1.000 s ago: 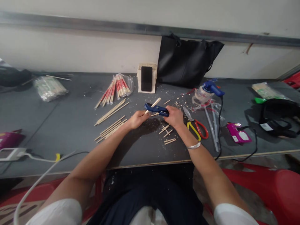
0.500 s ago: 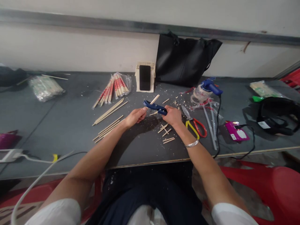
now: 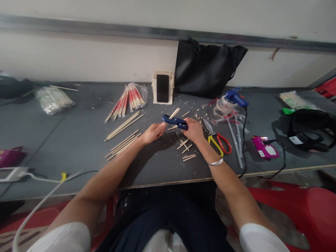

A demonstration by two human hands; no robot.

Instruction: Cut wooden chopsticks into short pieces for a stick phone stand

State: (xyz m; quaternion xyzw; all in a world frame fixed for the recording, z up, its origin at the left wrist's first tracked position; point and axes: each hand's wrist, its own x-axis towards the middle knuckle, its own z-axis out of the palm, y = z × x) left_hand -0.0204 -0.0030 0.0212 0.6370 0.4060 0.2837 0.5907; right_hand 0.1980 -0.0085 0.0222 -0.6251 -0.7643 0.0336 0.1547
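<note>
In the head view my right hand (image 3: 193, 129) is wrapped round the handles of a navy blue hand cutter (image 3: 170, 120) held over the table. My left hand (image 3: 154, 133) is closed at the cutter's far end, its fingers pinching the lower part of a wooden chopstick (image 3: 174, 112). The chopstick's upper end sticks out beyond the cutter; its held end is mostly hidden by my fingers. Below the right hand lie short stick pieces (image 3: 189, 157), some crossed over one another. Left of my left hand are two groups of long chopsticks (image 3: 123, 126).
Scissors (image 3: 219, 141) and a blue glue gun (image 3: 233, 96) lie at right, near a purple box (image 3: 265, 147) and black headgear (image 3: 312, 129). Wrapped chopsticks (image 3: 127, 99), a propped phone (image 3: 162, 88) and a black bag (image 3: 207, 68) stand behind. Wood chips litter the middle.
The view has shifted slightly. The cutter's head has turned a little, while both hands keep almost the same place and grip.
</note>
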